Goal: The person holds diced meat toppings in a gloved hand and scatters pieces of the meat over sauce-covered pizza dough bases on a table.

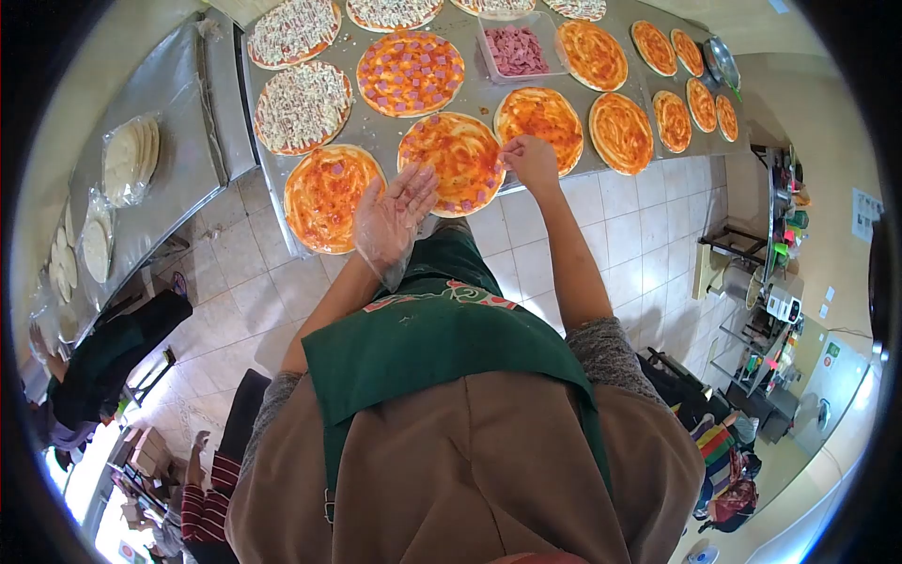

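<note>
My left hand [396, 214], in a clear plastic glove, is turned palm up with fingers stretched out at the near left edge of the middle front pizza [449, 160]. Pinkish bits seem to lie on its palm, too small to be sure. That pizza has red sauce and some ham cubes, mostly round its edge. My right hand [532, 160] is over its right edge, fingertips pinched together; what they hold is hidden. Left of my left hand, a sauced pizza [324, 202] bears a ham cube or two. Another sauced pizza [543, 117] lies just behind my right hand.
A clear tub of chopped ham [517, 49] stands on the metal table, behind a ham-dotted pizza [411, 75] and beside more sauced bases [620, 133]. White-topped pizzas [303, 108] lie at left. Bagged dough rounds [132, 158] sit on a side table. Other people stand behind.
</note>
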### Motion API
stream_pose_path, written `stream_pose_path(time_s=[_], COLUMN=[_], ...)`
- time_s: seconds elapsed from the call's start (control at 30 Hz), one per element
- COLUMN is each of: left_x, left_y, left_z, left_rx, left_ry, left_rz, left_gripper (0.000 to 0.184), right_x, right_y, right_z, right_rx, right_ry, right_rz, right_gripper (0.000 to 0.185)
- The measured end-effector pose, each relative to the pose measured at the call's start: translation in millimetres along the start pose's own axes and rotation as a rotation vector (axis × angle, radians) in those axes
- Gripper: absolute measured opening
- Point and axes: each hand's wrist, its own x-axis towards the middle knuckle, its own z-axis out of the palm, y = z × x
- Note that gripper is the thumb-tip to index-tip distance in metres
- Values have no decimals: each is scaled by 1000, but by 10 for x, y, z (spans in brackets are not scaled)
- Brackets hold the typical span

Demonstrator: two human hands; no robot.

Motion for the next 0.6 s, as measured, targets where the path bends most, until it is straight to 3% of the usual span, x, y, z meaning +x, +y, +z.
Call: stream_pose_path(time_s=[0.23,0.6], left_x=[30,43], left_y=[-3,-1], left_z=[89,74], left_rx=[-1,-35], left_ry=[-14,1], left_rz=[-21,-8], left_gripper=[61,61], right_x=[163,-42], right_y=[-60,-132], right_z=[13,-30], right_rx=[-301,-391], right_ry=[-59,12], right_rz=[-206,-104], right_gripper=[9,14])
